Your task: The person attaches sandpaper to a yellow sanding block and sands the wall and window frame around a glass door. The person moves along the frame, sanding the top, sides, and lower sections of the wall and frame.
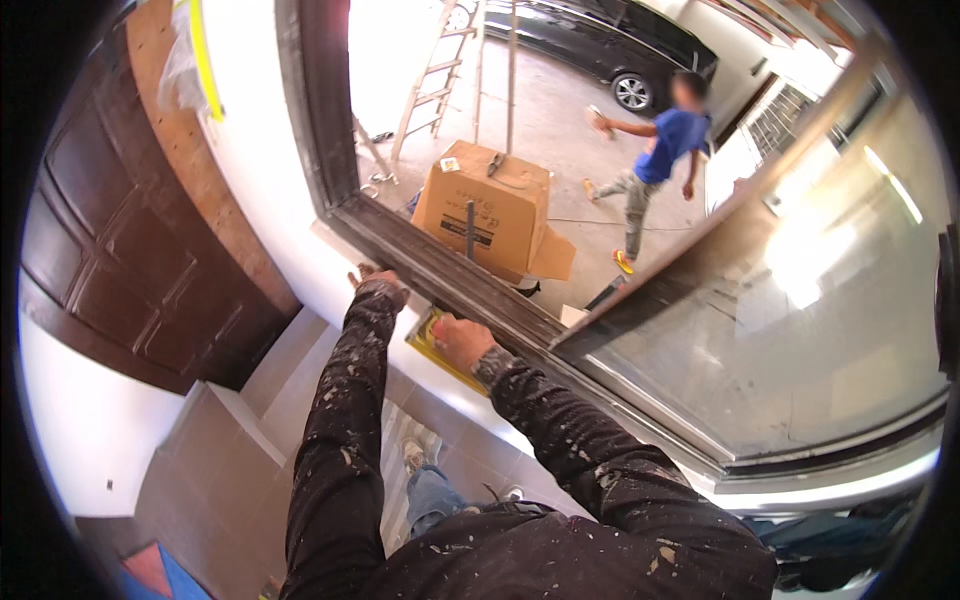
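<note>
At the window opening, both my sleeves are dark and flecked with pale paint. My right hand (465, 343) is closed on a long, flat yellow hand tool (455, 370), which lies along the white sill (408, 322); my fingers hide its grip. Just to the left, my left hand (383, 284) rests at the sill beside the dark window frame (400, 245). Its fingers are partly apart, and I see nothing held in it. The frame's lower rail runs just beyond both hands.
A tilted glass window sash (780, 330) stands at the right. Outside are a cardboard box (475, 200), a wooden stepladder (432, 85), a black car (600, 45) and a walking person in a blue shirt (660, 145). A brown panelled door (130, 230) is at the left, above tiled steps (215, 450).
</note>
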`<state>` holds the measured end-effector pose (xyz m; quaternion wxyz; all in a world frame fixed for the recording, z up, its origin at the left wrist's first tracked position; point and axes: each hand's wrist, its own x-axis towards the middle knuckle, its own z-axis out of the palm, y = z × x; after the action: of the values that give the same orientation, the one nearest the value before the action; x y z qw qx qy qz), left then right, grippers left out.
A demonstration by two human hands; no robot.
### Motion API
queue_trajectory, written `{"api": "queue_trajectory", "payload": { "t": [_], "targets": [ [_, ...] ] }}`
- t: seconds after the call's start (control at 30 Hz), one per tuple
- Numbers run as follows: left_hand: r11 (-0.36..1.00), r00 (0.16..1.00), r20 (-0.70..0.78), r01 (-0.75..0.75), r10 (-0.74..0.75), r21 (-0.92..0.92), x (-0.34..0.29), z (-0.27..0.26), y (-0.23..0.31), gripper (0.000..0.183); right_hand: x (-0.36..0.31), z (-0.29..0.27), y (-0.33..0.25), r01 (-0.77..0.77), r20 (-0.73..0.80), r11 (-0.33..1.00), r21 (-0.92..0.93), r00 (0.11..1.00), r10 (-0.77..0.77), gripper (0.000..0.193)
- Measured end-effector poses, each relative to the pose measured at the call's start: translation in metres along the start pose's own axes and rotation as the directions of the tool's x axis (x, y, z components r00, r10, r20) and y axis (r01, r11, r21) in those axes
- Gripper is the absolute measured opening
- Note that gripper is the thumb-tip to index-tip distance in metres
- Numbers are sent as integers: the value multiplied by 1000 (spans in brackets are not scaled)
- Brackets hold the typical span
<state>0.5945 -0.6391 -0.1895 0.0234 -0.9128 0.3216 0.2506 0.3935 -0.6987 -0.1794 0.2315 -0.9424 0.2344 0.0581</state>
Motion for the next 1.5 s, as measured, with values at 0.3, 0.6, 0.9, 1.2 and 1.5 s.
{"api": "queue_trajectory", "payload": {
  "t": [0.3, 0.6, 0.9, 1.2, 1.5],
  "targets": [
    [994, 995, -41, 89, -87, 58, -98, 95, 128, 103, -277, -23, 197, -22, 81, 990, -140, 996, 33, 48],
    [993, 1000, 2, 12, -12, 117, -161, 130, 205, 142, -497, -17, 373, 90, -195, 959, -269, 970, -146, 61],
    [972, 972, -22, -233, 234, 21, -144, 110, 161, 69, -344, -52, 220, -79, 174, 997, 20, 982, 74, 49],
    [988, 976, -210, -90, 61, -129, -87, 113, 140, 84, -162, -8, 126, -11, -154, 989, -149, 988, -12, 43],
    [999, 999, -31, 38, -39, -28, -141, 143, 187, 161, -393, -47, 271, 35, 125, 996, -85, 992, -24, 43]
  ]
}}
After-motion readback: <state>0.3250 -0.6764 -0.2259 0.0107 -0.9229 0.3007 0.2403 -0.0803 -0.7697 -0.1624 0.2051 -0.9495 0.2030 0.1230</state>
